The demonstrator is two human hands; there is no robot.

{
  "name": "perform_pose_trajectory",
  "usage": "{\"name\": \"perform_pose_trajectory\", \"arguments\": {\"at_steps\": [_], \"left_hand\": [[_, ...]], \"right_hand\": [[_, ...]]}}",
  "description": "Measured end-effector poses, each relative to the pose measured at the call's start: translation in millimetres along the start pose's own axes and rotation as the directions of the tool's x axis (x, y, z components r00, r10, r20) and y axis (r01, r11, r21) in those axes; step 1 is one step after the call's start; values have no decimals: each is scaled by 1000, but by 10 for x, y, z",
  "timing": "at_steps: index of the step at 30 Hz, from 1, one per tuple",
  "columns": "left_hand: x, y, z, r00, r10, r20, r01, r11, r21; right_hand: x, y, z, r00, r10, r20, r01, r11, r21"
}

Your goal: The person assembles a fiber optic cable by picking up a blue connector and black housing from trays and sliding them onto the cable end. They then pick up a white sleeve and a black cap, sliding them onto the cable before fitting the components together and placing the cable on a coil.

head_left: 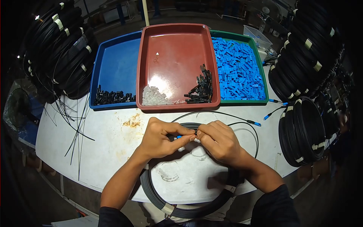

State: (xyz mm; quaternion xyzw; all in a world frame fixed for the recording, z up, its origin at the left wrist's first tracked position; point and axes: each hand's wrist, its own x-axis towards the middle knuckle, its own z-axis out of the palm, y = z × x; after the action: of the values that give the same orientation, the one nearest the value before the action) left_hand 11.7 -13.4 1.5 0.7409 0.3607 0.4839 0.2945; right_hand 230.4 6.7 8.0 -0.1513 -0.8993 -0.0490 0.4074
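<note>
My left hand (166,138) and my right hand (219,140) meet above the far side of a coil of black cable (149,185), fingertips pinched together. Between them is a small black piece of a cable connector (196,132), mostly hidden by the fingers. A blue connector tip (178,137) peeks out between my left thumb and index finger. The coil lies at the table's front, bound with pale tape. From it, a loose cable end with a blue and black connector (255,123) stretches out to the right of my right hand.
Behind the hands stand a blue tray (117,56) with black parts, a red tray (174,49) with clear and black pieces, and a green tray (261,72) full of blue connectors. Stacked cable coils flank the white table (94,159) at left (56,49) and right (306,49).
</note>
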Motion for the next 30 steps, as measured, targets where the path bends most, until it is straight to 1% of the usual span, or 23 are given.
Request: {"name": "perform_pose_trajectory", "arguments": {"at_steps": [1,2,3,4,5,6,8,10,11,12,13,14,15,19,20,21,22,23,24,26,28,29,30], "left_hand": [[6,-19,3,1000,1,2,-1,1000,0],[15,-57,8,980,194,29,-197,973,119],[25,-81,14,923,376,79,-384,895,229],[32,-85,22,923,377,80,-385,894,228],[38,-86,28,845,504,178,-530,751,393],[44,-86,31,748,593,297,-647,554,523],[37,-74,17,729,620,291,-658,514,551],[20,-65,-40,853,441,280,-522,727,446],[35,-106,-8,898,411,157,-439,827,351],[24,-83,-6,899,410,155,-438,828,349],[10,-36,-16,978,196,73,-209,946,249],[3,-4,-25,999,-38,19,36,991,129],[21,7,0,998,-60,-7,60,997,37],[2,-26,49,998,-38,-43,37,999,-21],[-4,-61,38,990,143,5,-143,983,114],[-7,-80,30,947,312,76,-321,917,237],[3,-71,28,947,311,76,-320,917,237],[24,-51,27,868,464,177,-495,775,392],[42,-33,27,760,576,302,-639,576,510],[49,-35,10,737,605,301,-657,539,527],[31,-61,-24,827,491,275,-561,681,470],[27,-57,-18,827,491,273,-560,682,470],[22,-44,-16,912,376,164,-410,834,370]], "right_hand": [[-20,3,7,1000,1,-1,-1,1000,-2],[-52,16,26,995,92,46,-95,992,82],[-81,33,47,979,177,100,-192,968,160],[-101,51,70,979,178,99,-192,969,158],[-118,68,98,926,331,181,-373,877,304],[-121,77,112,844,454,284,-536,731,423],[-84,86,94,840,451,302,-542,686,486],[-102,84,113,882,403,245,-471,780,411],[-113,87,132,935,304,181,-347,887,303],[-92,78,116,935,304,184,-348,887,303],[-48,67,83,973,197,116,-217,956,199],[-14,56,57,995,79,60,-84,993,85],[1,49,47,999,27,18,-27,1000,8],[-27,14,34,999,35,5,-35,999,-13],[-75,29,55,986,153,65,-159,983,98],[-100,41,66,956,259,138,-283,938,200],[-98,45,67,956,259,138,-283,938,200],[-88,49,67,894,391,219,-445,836,321],[-75,55,67,808,497,317,-589,692,417],[-50,79,58,810,478,340,-587,664,463],[-48,83,55,870,411,273,-493,746,447],[-49,85,54,869,410,275,-493,747,446],[-47,84,60,924,329,198,-381,846,373]]}}
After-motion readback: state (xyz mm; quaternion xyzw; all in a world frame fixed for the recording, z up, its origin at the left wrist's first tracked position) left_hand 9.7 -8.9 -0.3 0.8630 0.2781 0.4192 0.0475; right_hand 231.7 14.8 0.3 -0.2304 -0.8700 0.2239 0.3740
